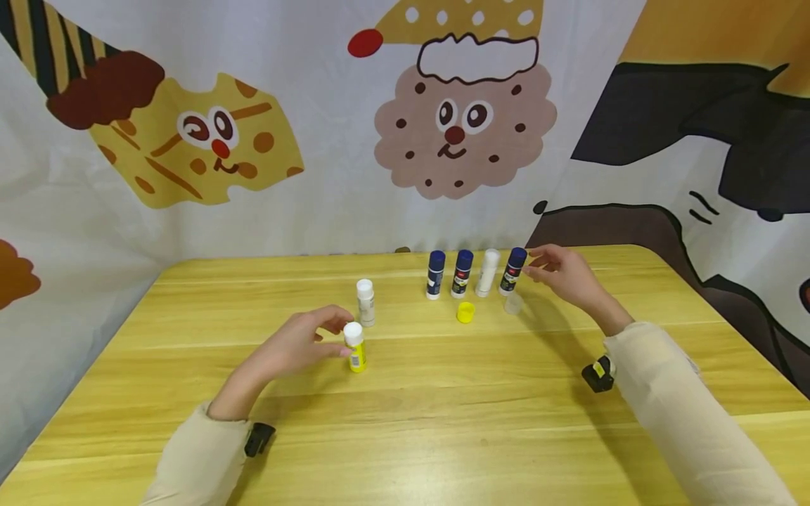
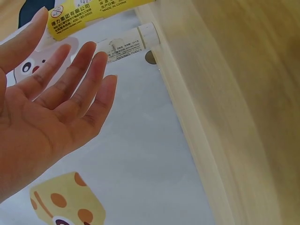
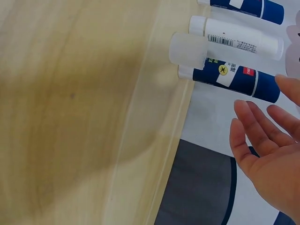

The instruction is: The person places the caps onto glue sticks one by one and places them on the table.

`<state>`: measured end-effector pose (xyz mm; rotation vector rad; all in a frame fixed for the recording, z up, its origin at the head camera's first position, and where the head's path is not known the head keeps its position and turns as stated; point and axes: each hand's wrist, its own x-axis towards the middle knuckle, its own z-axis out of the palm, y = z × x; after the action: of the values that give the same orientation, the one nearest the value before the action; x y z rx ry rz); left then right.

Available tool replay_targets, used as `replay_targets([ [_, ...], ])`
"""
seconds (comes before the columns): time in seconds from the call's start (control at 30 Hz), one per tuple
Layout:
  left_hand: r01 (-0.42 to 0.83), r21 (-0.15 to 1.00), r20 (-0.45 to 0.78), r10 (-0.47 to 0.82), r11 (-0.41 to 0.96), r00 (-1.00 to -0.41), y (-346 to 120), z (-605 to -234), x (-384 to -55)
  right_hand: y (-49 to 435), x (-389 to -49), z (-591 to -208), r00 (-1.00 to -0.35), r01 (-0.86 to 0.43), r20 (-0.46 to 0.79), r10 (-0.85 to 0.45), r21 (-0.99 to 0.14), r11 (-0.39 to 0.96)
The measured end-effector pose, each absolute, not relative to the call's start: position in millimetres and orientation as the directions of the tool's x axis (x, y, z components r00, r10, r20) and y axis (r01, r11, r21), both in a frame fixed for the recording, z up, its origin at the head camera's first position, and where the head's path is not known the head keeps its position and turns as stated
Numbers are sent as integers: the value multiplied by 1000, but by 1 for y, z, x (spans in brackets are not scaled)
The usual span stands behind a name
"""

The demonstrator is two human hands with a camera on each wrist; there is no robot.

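Observation:
My left hand [image 1: 302, 344] is beside a yellow glue stick [image 1: 357, 356] with a white top, its fingers loosely spread and the thumb overlapping the stick in the head view. In the left wrist view the yellow glue stick [image 2: 93, 15] lies beyond the thumb, and a white glue stick [image 2: 123, 48] is past the fingertips. My right hand [image 1: 566, 275] has relaxed fingers right at the rightmost dark blue glue stick [image 1: 513, 270]. The right wrist view shows that blue glue stick [image 3: 234, 78] beside the half-bent fingers, not wrapped by them.
Left of that blue stick stand a white glue stick [image 1: 488, 273] and two more blue ones [image 1: 463, 273]. A yellow cap [image 1: 465, 313] and a translucent cap [image 1: 513, 304] sit before the row. Behind the wooden table [image 1: 443, 436] hangs a cartoon-printed cloth [image 1: 335, 140].

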<state>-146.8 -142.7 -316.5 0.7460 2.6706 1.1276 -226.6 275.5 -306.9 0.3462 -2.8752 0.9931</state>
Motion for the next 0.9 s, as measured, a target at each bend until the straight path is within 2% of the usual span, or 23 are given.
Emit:
replay_targets([
  [0.33,372,709,37,495,599,-868,-141,-317,-147,277,-220,-314,-965,-244,80,-251,-630,737],
  [0.9,403,703,52,523,586,-851,-139,-316,-147,257,-217,-320,-942,-305,83,-326,-618,725],
])
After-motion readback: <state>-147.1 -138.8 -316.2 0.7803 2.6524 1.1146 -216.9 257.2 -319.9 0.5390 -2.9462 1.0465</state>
